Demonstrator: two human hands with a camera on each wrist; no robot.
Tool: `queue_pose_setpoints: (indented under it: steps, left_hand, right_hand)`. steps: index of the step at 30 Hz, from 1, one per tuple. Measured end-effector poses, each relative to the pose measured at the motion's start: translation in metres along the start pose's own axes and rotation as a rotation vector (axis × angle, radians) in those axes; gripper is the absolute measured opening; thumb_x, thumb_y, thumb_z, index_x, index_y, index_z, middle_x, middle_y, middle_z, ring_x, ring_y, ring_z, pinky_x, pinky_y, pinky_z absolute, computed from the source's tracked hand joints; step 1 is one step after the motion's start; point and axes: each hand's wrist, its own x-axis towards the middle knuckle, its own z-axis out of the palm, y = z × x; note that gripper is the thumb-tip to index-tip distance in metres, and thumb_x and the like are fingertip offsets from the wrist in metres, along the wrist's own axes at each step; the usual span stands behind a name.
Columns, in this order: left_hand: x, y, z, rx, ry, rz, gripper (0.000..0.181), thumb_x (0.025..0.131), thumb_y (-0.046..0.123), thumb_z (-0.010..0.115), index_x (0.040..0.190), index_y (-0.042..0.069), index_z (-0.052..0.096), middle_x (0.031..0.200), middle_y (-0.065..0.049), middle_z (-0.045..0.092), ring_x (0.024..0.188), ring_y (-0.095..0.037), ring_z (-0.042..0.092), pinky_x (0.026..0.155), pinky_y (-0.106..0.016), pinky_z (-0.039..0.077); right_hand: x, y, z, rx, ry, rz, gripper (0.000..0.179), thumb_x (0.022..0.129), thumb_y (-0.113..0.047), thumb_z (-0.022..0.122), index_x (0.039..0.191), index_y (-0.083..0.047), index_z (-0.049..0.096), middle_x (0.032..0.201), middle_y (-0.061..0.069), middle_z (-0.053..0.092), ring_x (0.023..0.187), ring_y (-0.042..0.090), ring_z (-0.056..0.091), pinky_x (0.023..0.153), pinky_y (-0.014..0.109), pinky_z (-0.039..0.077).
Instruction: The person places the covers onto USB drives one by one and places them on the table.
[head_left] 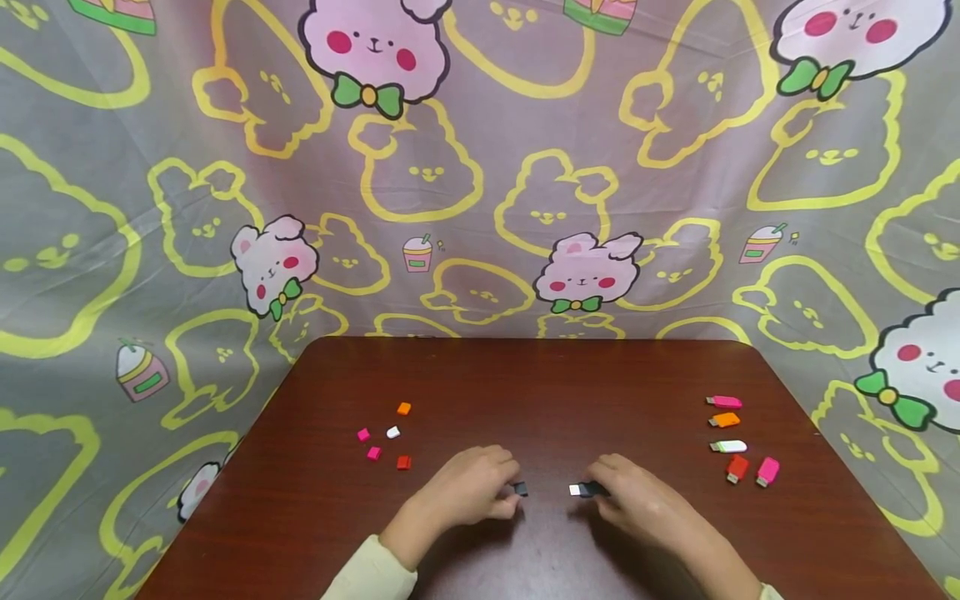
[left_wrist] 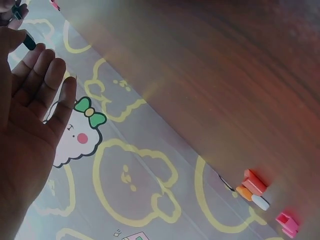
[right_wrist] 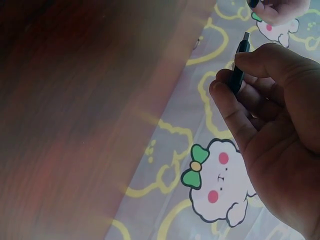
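Between thumb and fingers, my left hand (head_left: 476, 483) pinches a small black USB cap (head_left: 521, 489); the cap (left_wrist: 30, 42) also shows at the fingertips in the left wrist view. My right hand (head_left: 633, 496) grips a black USB flash drive (head_left: 588, 490), its bare metal plug pointing left toward the cap. In the right wrist view the drive (right_wrist: 240, 67) lies between thumb and fingers with the plug end free. A short gap separates cap and plug, both held low over the middle front of the brown table (head_left: 525, 400).
Left of my hands lie loose caps: an orange cap (head_left: 404, 408), a white cap (head_left: 393, 432), a red cap (head_left: 403, 462) and two pink ones. At right lie uncapped drives: an orange drive (head_left: 725, 421), a white drive (head_left: 729, 447), a red drive (head_left: 737, 469) and two pink ones.
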Motion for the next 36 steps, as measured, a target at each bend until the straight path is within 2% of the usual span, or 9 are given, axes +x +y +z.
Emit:
queue_pose_setpoints:
  steps: [4,13,20,27,36]
  left_hand:
    - [0.001,0.002,0.0,0.002,-0.014,0.0,0.02,0.083,0.038,0.075,0.084,0.021,0.065,0.081,0.013,0.058,0.078,-0.005,0.055,0.068,-0.022,0.047]
    - [0.006,0.003,0.003,-0.018,-0.037,0.008,0.02,0.085,0.038,0.074,0.085,0.02,0.063,0.08,0.013,0.056,0.076,-0.005,0.052,0.067,-0.021,0.045]
    - [0.01,0.007,0.003,0.014,-0.01,0.028,0.021,0.084,0.039,0.074,0.084,0.02,0.063,0.08,0.012,0.055,0.076,-0.006,0.053,0.068,-0.023,0.047]
    - [0.012,0.01,0.003,-0.009,-0.001,0.049,0.021,0.083,0.037,0.075,0.083,0.019,0.065,0.077,0.013,0.051,0.073,-0.004,0.049,0.064,-0.021,0.043]
    - [0.015,0.012,0.003,0.015,0.01,0.067,0.024,0.082,0.038,0.076,0.079,0.02,0.061,0.075,0.013,0.049,0.071,-0.005,0.048,0.063,-0.021,0.042]
  right_hand:
    - [0.001,-0.001,-0.001,0.025,-0.032,0.02,0.028,0.076,-0.002,0.08,0.098,-0.014,0.066,0.091,-0.009,0.058,0.083,0.007,0.055,0.07,0.028,0.053]
    - [0.003,-0.005,0.001,0.029,-0.018,0.007,0.03,0.075,-0.002,0.081,0.098,-0.014,0.067,0.09,-0.01,0.058,0.081,0.005,0.054,0.069,0.026,0.052]
    - [0.006,-0.01,0.002,0.041,0.019,-0.015,0.028,0.076,-0.003,0.081,0.098,-0.015,0.067,0.092,-0.009,0.061,0.083,0.006,0.056,0.07,0.026,0.053]
    - [0.01,-0.015,0.003,0.05,-0.015,-0.007,0.026,0.079,-0.004,0.08,0.098,-0.015,0.067,0.093,-0.009,0.06,0.084,0.006,0.056,0.072,0.026,0.053]
    - [0.011,-0.018,0.006,0.069,0.006,-0.036,0.028,0.077,-0.003,0.08,0.098,-0.015,0.067,0.092,-0.009,0.06,0.083,0.004,0.055,0.071,0.025,0.052]
